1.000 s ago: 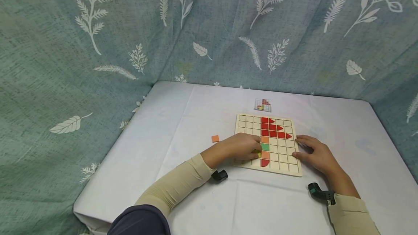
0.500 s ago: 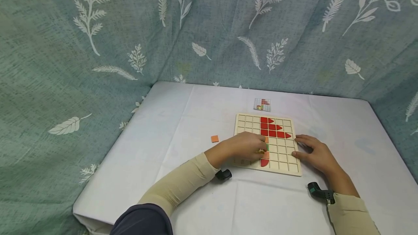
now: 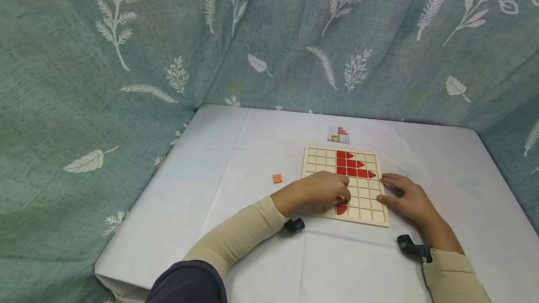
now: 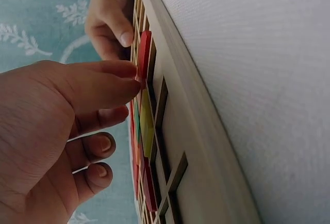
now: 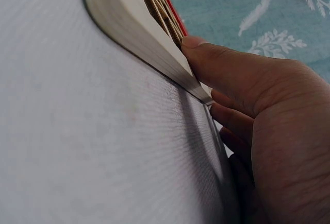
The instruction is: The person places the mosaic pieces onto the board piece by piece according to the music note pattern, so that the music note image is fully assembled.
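The wooden grid board (image 3: 367, 205) lies on the white cloth, red tiles (image 3: 346, 171) set in its upper rows. My left hand (image 3: 323, 188) reaches over its lower middle, thumb and index finger pinching at an orange square tile (image 3: 341, 198) in the grid. The left wrist view shows those fingertips right at the board between a red rounded tile (image 4: 145, 54) and a yellow tile (image 4: 147, 123); the other fingers curl loosely. My right hand (image 3: 407, 200) grips the board's right edge, thumb on top and fingers along the side. The left hand hides several cells.
A loose orange square tile (image 3: 277, 178) lies left of the board. Behind the board is a small pattern card (image 3: 338, 135) with a coloured grid picture. A blue-green leaf-patterned curtain (image 3: 290, 55) stands behind and beside the table (image 3: 236, 162).
My left hand has shifted right across the board, from the yellow tile to the orange tile column, which it now covers. My right hand has stayed on the board's edge.
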